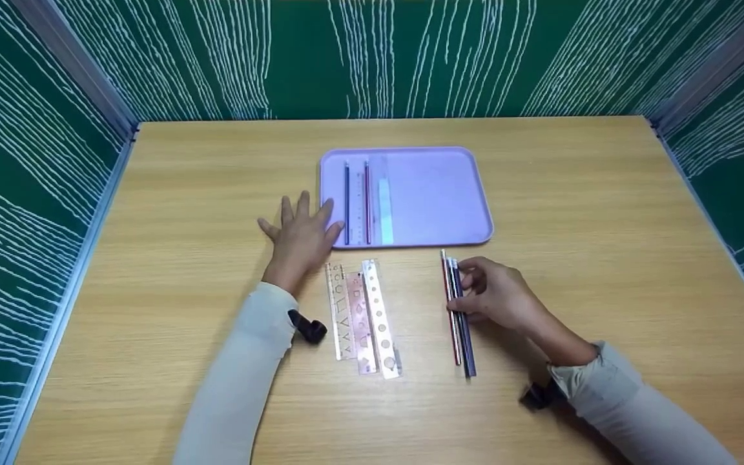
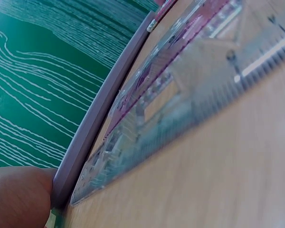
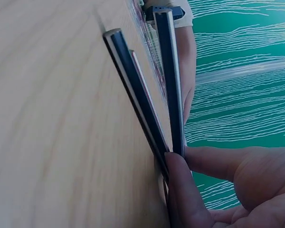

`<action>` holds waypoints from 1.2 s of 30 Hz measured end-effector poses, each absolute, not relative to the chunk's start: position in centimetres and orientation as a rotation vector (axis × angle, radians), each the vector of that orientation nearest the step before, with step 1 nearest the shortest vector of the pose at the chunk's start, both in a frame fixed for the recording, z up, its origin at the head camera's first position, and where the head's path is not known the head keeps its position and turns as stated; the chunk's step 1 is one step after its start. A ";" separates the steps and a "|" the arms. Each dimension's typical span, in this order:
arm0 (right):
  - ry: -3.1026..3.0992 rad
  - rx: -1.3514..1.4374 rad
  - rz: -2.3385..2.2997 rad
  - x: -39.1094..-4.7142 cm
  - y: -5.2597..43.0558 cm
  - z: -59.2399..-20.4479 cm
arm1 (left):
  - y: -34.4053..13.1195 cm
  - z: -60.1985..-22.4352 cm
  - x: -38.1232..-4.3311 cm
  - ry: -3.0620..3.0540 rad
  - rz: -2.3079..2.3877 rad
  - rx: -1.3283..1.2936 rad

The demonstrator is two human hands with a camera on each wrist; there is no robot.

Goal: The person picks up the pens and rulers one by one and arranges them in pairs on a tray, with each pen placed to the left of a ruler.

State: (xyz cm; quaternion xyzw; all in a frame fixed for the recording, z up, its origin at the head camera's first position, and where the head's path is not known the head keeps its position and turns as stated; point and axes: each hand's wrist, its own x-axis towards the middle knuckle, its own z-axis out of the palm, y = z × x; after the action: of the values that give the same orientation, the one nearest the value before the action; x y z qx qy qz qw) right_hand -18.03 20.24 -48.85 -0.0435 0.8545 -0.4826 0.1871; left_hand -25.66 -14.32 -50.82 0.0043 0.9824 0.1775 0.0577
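My left hand [image 1: 299, 239] rests with spread fingers at the left edge of the lilac tray [image 1: 440, 194]. In the right wrist view, thumb and finger of my right hand [image 1: 498, 294] pinch a dark pencil [image 3: 168, 71], tilted up from the table. Beside it lie another dark pencil [image 3: 133, 85] and a red pencil [image 1: 453, 339]. The tray holds a dark pencil [image 1: 347, 203], a clear ruler [image 1: 359, 213], a red pencil [image 1: 367, 206] and a pale ruler [image 1: 385, 213], lined up on its left side.
Between my hands, below the tray, lie a clear stencil ruler [image 1: 341, 323], a pink stencil ruler [image 1: 360, 316] and a clear ruler with round holes [image 1: 382, 323]. Green panels with white lines [image 1: 398, 58] stand around the wooden table [image 1: 204, 161].
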 end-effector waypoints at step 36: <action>2.157 -0.034 -1.478 -18.3 21.1 -48.4 | -14.4 -50.7 -25.8 2.965 0.553 0.005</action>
State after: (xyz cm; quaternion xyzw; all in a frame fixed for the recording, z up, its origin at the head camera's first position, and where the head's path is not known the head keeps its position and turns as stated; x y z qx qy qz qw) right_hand -18.35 21.12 -48.42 -0.0126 0.7965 -0.5455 0.2603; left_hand -25.78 -14.39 -50.74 0.0016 0.9811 0.1830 0.0625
